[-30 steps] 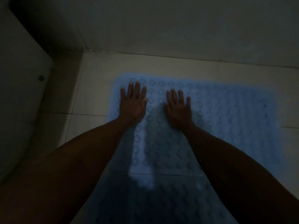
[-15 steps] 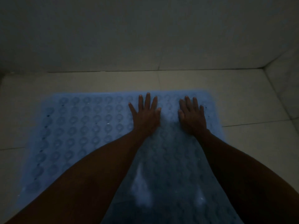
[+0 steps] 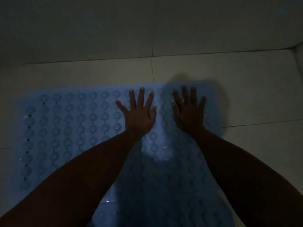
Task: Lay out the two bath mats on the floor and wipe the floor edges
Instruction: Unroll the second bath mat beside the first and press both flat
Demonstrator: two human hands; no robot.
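Note:
A light blue bath mat [image 3: 68,128] with rows of round suction cups lies flat on the pale tiled floor. My left hand [image 3: 139,115] rests palm down on it, fingers spread, near the mat's far edge. My right hand [image 3: 190,113] presses flat beside it, close to the mat's far right corner. Neither hand holds anything. My forearms cover part of the mat's near side. The room is dim. Only one mat is in view.
The tiled floor [image 3: 246,89] runs past the mat's far and right edges. A wall [image 3: 114,27] rises behind the mat, meeting the floor along a dark joint. Another wall corner [image 3: 298,54] shows at the far right.
My hands have slid from the mat's left end to its right end, palms flat, and the view has followed. Now the fingers are spread wider near the right corner.

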